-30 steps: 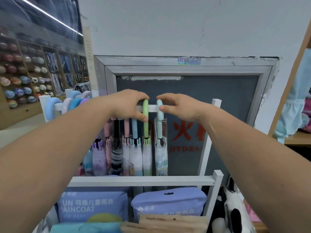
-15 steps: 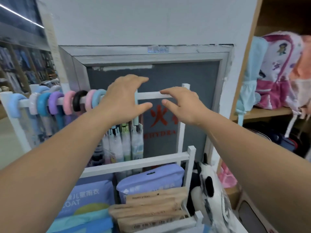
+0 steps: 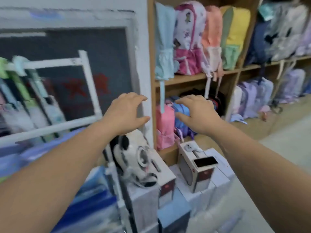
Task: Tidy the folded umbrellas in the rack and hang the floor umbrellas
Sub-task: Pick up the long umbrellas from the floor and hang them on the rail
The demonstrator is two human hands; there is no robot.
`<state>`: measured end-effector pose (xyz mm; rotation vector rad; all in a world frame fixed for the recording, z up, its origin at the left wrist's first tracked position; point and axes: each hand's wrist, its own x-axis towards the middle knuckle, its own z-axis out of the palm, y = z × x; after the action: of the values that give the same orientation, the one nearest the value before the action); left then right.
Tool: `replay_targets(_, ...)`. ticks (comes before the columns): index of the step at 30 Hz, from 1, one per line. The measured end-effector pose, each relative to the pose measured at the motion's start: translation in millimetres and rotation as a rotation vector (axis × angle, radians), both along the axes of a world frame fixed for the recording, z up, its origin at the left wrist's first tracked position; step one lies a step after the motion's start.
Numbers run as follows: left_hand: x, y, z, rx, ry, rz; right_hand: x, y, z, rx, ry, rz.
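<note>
We hold both hands out in front of us, in the air and touching nothing. Our left hand (image 3: 127, 111) has its fingers spread and loosely curved, palm down, with nothing in it. Our right hand (image 3: 197, 113) is the same, fingers apart and empty, just beside the left with a gap between them.

The white rack (image 3: 87, 78) stands at the left of the view, blurred. The folded umbrellas (image 3: 33, 98) hang from its top rail by their curved handles, a green one and a pale blue one nearest us, with their folded canopies hanging down behind the lower rail. They are well apart from both hands. Below the lower rail lie blue and lilac packets (image 3: 50, 148), too smeared to read.

Behind our hands a wooden shelf unit (image 3: 195, 78) holds rows of backpacks (image 3: 188, 39) in pink, peach, yellow and pale blue on the upper shelf, and more in the compartment under it. Below our hands a black-and-white plush bag (image 3: 134, 157) leans against the rack's post, beside white boxes (image 3: 198, 167) stacked on the floor.
</note>
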<state>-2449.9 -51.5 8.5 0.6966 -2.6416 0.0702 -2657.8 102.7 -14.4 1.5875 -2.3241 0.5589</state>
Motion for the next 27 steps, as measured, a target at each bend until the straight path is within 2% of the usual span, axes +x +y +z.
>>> replay_targets(2,-51,53,-32,0.068,-0.036,-0.025,-41,65,-30,0.067,-0.030,-0.081)
replay_targets(4,-68,78,-52,0.116,-0.039,-0.025,-52,97,-53,0.083,-0.030,-0.099)
replay_targets(9,-153,167,-132,0.255,-0.156,-0.165,-112,207,-130,0.238,-0.195,-0.242)
replay_targets(14,-206,206,-220,0.376,-0.278,-0.236,-144,256,-218,0.377,-0.325,-0.318)
replay_targets(19,-241,235,-325,0.539,-0.491,-0.287,-161,296,-318,0.515,-0.486,-0.401)
replay_targets(27,-277,277,-485,0.672,-0.730,-0.220,-191,360,-485,0.663,-0.655,-0.465)
